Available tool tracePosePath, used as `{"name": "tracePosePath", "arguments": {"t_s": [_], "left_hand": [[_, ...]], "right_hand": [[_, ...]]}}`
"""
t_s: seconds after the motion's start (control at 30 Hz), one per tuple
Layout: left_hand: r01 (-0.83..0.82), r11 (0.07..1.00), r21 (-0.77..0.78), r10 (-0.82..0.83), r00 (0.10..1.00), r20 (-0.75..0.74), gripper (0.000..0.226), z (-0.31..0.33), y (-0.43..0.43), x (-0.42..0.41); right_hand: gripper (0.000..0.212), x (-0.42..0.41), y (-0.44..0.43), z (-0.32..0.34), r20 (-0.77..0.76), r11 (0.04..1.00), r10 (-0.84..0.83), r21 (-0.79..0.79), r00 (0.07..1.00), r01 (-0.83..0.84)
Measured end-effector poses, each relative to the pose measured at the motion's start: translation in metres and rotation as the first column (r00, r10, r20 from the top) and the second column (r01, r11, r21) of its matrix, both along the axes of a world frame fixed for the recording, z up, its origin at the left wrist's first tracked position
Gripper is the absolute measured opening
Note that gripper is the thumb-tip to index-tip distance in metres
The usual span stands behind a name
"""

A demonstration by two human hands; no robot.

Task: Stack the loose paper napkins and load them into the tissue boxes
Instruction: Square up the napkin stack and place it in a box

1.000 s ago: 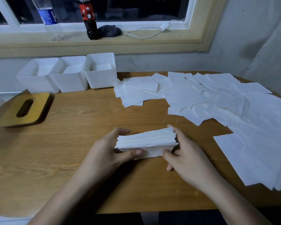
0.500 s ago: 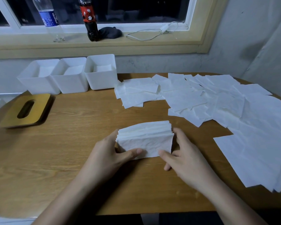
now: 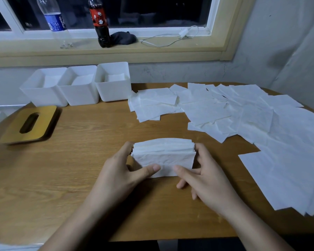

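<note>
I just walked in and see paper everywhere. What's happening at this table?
A person grips a stack of white paper napkins between the left hand and right hand, over the brown wooden table. Many loose white napkins lie spread on the right. Three open white plastic tissue boxes stand at the back left, napkins showing inside, and a tan slotted wooden lid lies near them.

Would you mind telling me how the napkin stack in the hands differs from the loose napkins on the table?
The napkin stack is one thick squared bundle; the loose napkins lie flat, scattered and overlapping. The left hand and right hand grip the stack's ends; nobody touches the loose napkins. Both are white paper.
</note>
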State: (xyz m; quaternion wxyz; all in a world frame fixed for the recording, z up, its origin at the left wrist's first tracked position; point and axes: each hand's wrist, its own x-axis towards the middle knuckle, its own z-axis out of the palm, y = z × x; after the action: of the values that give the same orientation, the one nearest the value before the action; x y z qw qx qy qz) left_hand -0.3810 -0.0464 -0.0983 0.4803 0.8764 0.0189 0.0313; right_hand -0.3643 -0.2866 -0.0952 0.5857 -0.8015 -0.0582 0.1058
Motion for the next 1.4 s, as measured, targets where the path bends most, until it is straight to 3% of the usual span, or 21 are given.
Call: {"name": "tracePosePath", "arguments": {"t_s": [0.2,0.47,0.67,0.87,0.97,1.03,1.13,1.2,1.33,1.4], "left_hand": [[-0.151,0.980,-0.129,0.159,0.986,0.058,0.043,-0.001,-0.020,-0.002],[-0.234,0.963,-0.136,0.247,0.965,0.083,0.036,-0.006,-0.023,-0.001],[-0.242,0.956,-0.168,0.258,0.963,0.082,0.053,-0.002,-0.023,-0.002],[-0.244,0.961,-0.132,0.254,0.965,0.068,0.028,0.000,-0.023,0.000],[-0.230,0.963,-0.138,0.242,0.968,0.072,0.032,0.001,-0.019,-0.002],[-0.152,0.978,-0.140,0.160,0.986,0.050,0.034,0.003,-0.017,-0.003],[-0.060,0.993,-0.105,0.060,0.998,-0.008,0.044,0.003,-0.010,-0.003],[-0.072,0.996,-0.056,0.071,0.997,-0.013,0.033,0.002,-0.006,-0.001],[-0.063,0.996,-0.067,0.064,0.998,0.009,0.022,0.005,-0.003,0.004],[-0.065,0.996,-0.058,0.068,0.996,0.051,0.024,0.008,-0.003,0.007]], "right_hand": [[0.026,-0.001,0.019,0.004,0.049,0.984,-0.148,0.107,0.988,0.142],[0.015,0.003,0.025,0.000,0.058,0.960,-0.258,0.126,0.964,0.249],[0.027,0.006,0.025,0.003,0.061,0.960,-0.243,0.162,0.968,0.230],[0.017,0.004,0.024,0.006,0.064,0.974,-0.211,0.102,0.975,0.204],[0.018,0.005,0.016,0.002,0.074,0.977,-0.206,0.077,0.976,0.200],[0.029,0.005,0.011,0.003,0.076,0.987,-0.154,0.057,0.985,0.149],[0.026,0.005,0.001,0.006,0.059,1.000,-0.027,-0.001,0.998,0.027],[0.032,0.009,-0.006,0.003,0.056,0.996,0.023,-0.087,0.998,-0.018],[0.009,0.016,-0.012,-0.002,0.150,0.996,0.012,-0.090,0.989,0.001],[0.012,0.016,-0.011,0.000,0.183,0.997,-0.001,-0.079,0.983,0.015]]}}
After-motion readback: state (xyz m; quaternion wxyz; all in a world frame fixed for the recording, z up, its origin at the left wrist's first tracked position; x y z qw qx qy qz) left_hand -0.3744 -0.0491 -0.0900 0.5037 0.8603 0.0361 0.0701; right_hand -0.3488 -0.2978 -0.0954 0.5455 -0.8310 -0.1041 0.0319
